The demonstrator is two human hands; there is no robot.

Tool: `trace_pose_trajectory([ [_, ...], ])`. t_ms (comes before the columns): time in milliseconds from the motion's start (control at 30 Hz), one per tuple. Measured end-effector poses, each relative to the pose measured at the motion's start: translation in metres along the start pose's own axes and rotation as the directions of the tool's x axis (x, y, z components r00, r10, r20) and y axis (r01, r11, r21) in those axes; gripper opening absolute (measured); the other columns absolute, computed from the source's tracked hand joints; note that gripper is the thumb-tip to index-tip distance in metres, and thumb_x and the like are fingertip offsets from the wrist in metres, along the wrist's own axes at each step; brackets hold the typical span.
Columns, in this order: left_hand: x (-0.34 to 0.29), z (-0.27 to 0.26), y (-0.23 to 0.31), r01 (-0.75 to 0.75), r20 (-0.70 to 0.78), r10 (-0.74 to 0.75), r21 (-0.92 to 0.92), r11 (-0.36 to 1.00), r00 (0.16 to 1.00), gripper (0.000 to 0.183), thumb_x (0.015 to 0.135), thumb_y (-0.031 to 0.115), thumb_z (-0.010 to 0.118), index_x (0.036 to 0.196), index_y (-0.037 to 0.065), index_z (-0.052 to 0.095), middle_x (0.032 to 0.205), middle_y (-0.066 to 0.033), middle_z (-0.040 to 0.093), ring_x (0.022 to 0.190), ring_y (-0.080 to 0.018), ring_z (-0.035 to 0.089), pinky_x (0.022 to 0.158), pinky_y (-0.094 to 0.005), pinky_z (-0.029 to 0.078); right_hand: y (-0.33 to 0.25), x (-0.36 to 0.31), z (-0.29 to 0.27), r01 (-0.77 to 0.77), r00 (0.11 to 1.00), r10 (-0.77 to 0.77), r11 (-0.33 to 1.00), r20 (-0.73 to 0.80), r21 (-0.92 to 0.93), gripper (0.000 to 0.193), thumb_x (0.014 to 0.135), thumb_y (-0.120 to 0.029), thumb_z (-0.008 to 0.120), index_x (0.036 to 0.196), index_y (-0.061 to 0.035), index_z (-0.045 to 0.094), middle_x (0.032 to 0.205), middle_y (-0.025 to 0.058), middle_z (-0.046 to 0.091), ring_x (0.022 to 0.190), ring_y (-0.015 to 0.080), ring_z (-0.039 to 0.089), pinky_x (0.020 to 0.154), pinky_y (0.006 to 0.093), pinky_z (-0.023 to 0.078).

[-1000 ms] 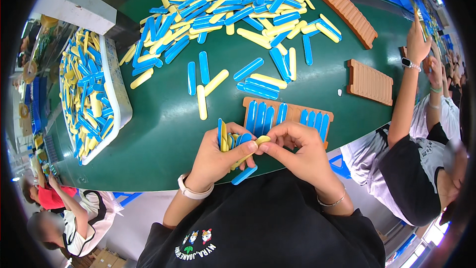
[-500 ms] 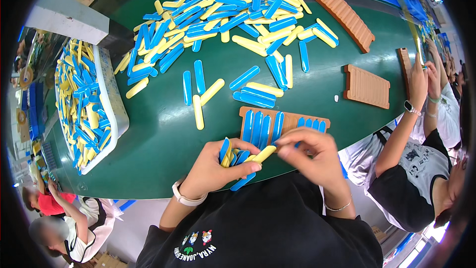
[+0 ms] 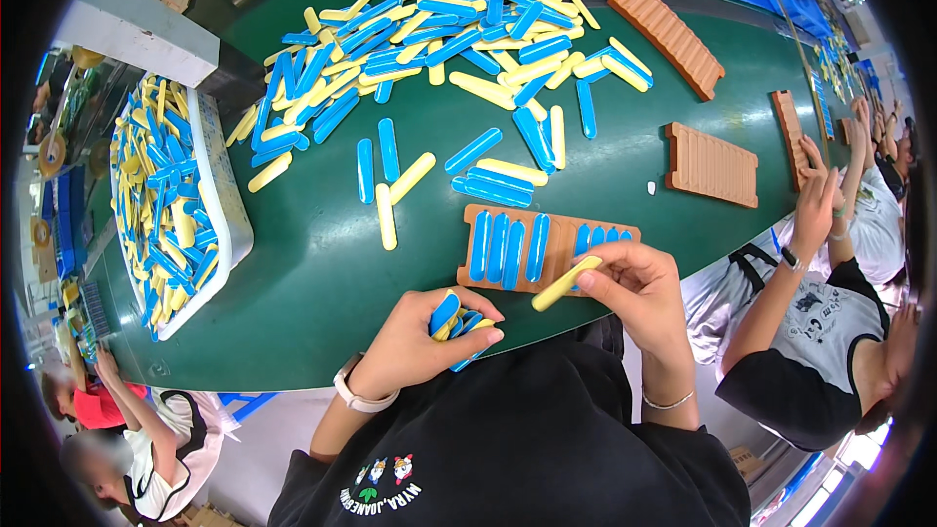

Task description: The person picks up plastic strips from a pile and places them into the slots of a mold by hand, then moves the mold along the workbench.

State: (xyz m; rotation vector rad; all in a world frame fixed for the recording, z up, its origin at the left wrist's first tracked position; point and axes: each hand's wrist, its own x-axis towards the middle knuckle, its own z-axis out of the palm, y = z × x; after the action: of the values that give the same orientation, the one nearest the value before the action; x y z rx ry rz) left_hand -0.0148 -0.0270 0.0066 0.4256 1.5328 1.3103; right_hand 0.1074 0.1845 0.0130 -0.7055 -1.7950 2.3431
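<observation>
Green table [image 3: 322, 273], loose blue and yellow sticks heaped at far side [image 3: 439, 29]. White bin [image 3: 223, 185] of sticks at left. Brown tray [image 3: 551, 247] near front edge, blue sticks in its grooves. Right hand [image 3: 634, 288] over tray's right end, fingers pinching yellow stick [image 3: 566, 283], tilted. Left hand [image 3: 420, 342] curled around bundle [image 3: 454, 317] of blue and yellow sticks. Empty trays [image 3: 711, 164] at right. Co-worker's hand [image 3: 815, 205] far right.

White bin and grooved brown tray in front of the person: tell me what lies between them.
In the head view, between the white bin and the brown tray lie a few loose blue and yellow sticks on bare green table.
</observation>
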Motion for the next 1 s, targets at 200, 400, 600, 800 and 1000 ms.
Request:
trace_pose_trajectory([
  [200,-0.001,0.009,0.011,0.061,0.063,-0.058,-0.046,0.997,0.996,0.021,0.080,0.015,0.076,0.095,0.002,0.069,0.070,0.0005,0.063,0.060,-0.0042,0.055,0.055,-0.0192,0.042,0.007,-0.008,0.016,-0.152,0.985,0.146,0.987,0.088,0.056,0.022,0.088,-0.001,0.063,0.109,-0.0008,0.058,0.089,0.0017,0.066,0.071,0.0010,0.054,0.061,0.0159,0.040],
  [400,0.001,0.018,0.001,0.058,-0.094,-0.061,-0.035,0.998,0.994,0.019,0.078,0.016,0.078,0.086,0.001,0.069,0.062,0.0018,0.059,0.056,-0.0031,0.050,0.050,-0.0190,0.037,0.006,-0.009,0.020,-0.124,0.987,0.129,0.991,0.100,-0.055,0.014,0.084,-0.008,0.070,0.096,-0.0025,0.065,0.084,-0.0019,0.064,0.066,0.0002,0.045,0.056,0.0169,0.034],
  [600,0.003,0.018,0.001,-0.016,-0.079,0.024,0.097,0.995,0.997,0.018,0.077,0.013,0.079,0.080,0.000,0.067,0.062,0.0020,0.059,0.055,-0.0021,0.049,0.048,-0.0191,0.035,0.012,-0.010,0.019,-0.106,0.991,0.120,0.971,0.056,-0.214,0.014,0.082,-0.012,0.073,0.090,-0.0025,0.069,0.083,-0.0021,0.063,0.059,0.0032,0.039,0.053,0.0194,0.032],
  [800,0.002,0.007,0.005,0.072,-0.126,-0.068,0.033,0.997,0.990,0.024,0.076,0.023,0.080,0.079,0.002,0.069,0.060,0.0037,0.054,0.054,-0.0033,0.045,0.049,-0.0202,0.033,0.004,-0.003,0.000,0.097,0.978,-0.128,0.979,-0.168,-0.177,0.015,0.086,-0.003,0.065,0.100,0.0032,0.066,0.092,0.0060,0.069,0.083,0.0095,0.064,0.072,0.0239,0.050],
  [1000,0.001,-0.007,0.007,0.093,-0.177,-0.086,0.032,0.995,0.980,0.020,0.077,0.019,0.079,0.078,0.002,0.068,0.059,0.0054,0.053,0.054,-0.0020,0.043,0.048,-0.0198,0.031,0.011,0.007,-0.004,0.473,0.669,-0.677,0.070,0.307,-0.878,0.024,0.069,0.004,0.068,0.090,-0.0060,0.063,0.097,0.0043,0.069,0.092,0.0173,0.065,0.073,0.0316,0.041],
])
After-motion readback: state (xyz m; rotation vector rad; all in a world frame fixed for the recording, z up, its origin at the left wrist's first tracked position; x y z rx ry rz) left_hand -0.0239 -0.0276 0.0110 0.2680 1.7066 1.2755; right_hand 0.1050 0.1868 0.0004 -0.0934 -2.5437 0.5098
